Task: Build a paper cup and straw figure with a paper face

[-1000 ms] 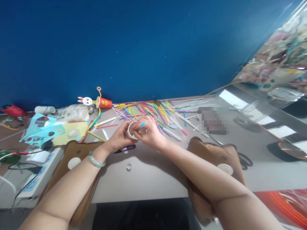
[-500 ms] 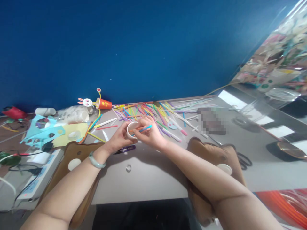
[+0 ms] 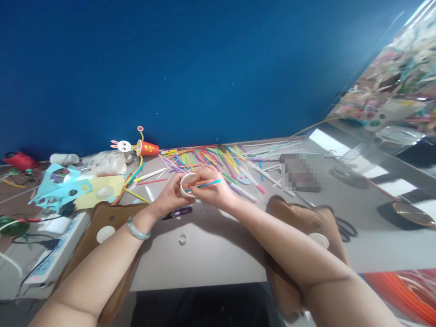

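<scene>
My left hand (image 3: pixel 167 196), closed around a small white paper cup (image 3: pixel 184 185), keeps it tilted with the mouth turned to the right. The fingers of my right hand (image 3: pixel 211 188) pinch a thin blue and orange stick (image 3: pixel 210 183) at the mouth of the cup. Orange shows inside the cup, but fingers hide how far the stick reaches in. Below the hands on the table lie a dark purple pair of small scissors or a clip, hard to tell which (image 3: pixel 181 212), and a small clear ring, perhaps a tape roll (image 3: pixel 183 239).
Colourful pipe cleaners and sticks (image 3: pixel 190 156) spread along the wall. A red paper cup (image 3: pixel 148 148) with a rabbit face (image 3: pixel 124 146) lies behind them. Brown pads (image 3: pixel 303 236) flank the table front. Left are cut blue sheets (image 3: pixel 56 186) and a power strip (image 3: pixel 59 250); right, black-handled scissors (image 3: pixel 345 229).
The blue end of the stick has shifted a little to the right, and more of it shows. My right fingers have curled slightly. The left hand and cup stay in place.
</scene>
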Demonstrator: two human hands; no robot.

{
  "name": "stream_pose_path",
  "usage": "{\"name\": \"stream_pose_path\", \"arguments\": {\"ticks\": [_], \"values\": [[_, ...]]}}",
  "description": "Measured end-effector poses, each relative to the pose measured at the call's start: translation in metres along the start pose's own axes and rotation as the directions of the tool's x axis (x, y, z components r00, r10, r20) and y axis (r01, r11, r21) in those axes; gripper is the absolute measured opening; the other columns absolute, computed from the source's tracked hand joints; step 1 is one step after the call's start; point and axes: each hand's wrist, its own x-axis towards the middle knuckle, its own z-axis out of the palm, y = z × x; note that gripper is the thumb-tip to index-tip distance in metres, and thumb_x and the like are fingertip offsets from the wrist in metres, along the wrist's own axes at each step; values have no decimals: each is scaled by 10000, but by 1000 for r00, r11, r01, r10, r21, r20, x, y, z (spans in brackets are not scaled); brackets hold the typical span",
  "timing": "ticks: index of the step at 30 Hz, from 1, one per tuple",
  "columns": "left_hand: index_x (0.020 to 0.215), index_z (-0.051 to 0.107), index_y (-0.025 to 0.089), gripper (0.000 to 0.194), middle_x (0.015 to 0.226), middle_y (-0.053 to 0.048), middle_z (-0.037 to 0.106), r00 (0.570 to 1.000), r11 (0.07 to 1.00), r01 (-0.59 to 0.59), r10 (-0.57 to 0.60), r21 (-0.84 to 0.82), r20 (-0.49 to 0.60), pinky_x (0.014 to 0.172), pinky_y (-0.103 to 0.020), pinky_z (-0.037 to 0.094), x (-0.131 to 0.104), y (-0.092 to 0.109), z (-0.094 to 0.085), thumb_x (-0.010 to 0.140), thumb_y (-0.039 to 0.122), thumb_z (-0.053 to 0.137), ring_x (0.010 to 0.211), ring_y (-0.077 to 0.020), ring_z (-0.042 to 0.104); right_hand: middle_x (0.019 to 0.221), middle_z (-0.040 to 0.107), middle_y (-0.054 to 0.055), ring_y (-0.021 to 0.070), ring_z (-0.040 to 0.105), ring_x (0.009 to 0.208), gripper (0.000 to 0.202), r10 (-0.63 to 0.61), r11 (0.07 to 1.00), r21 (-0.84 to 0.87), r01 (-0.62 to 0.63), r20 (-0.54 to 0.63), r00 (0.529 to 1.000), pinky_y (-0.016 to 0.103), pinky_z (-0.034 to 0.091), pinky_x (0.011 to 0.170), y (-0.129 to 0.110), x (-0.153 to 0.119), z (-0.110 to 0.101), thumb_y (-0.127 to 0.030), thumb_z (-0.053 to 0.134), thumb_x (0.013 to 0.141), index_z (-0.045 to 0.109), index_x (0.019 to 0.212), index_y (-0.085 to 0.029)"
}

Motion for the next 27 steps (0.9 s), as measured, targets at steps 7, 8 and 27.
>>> {"name": "stream_pose_path", "arguments": {"ticks": [7,8,27], "values": [[1179,546,160,635,1094,-80,669,999,997,45,-45,-66,-4,795,-290,503,-2,7,3,651,317,862,952,-202,635,615,588,-41,155,561,676,169,-79,997,-10,78,-51,996,389,415,907,-2,0,0,-220,610,758,491,638,-227],[1188,546,158,639,1105,-85,669,999,996,46,-46,-79,1,798,-291,501,-2,7,3,655,320,860,958,-204,635,630,595,-38,157,566,688,156,-78,997,-9,77,-55,995,389,414,907,-2,0,0,-214,601,765,493,654,-227],[1252,529,204,663,1220,-103,654,999,979,-16,23,-202,33,860,-306,519,-3,4,6,687,272,870,1063,-249,643,706,660,3,205,617,835,158,65,996,75,-53,-182,981,397,462,898,-12,-6,4,-262,654,801,578,664,-240]]}}
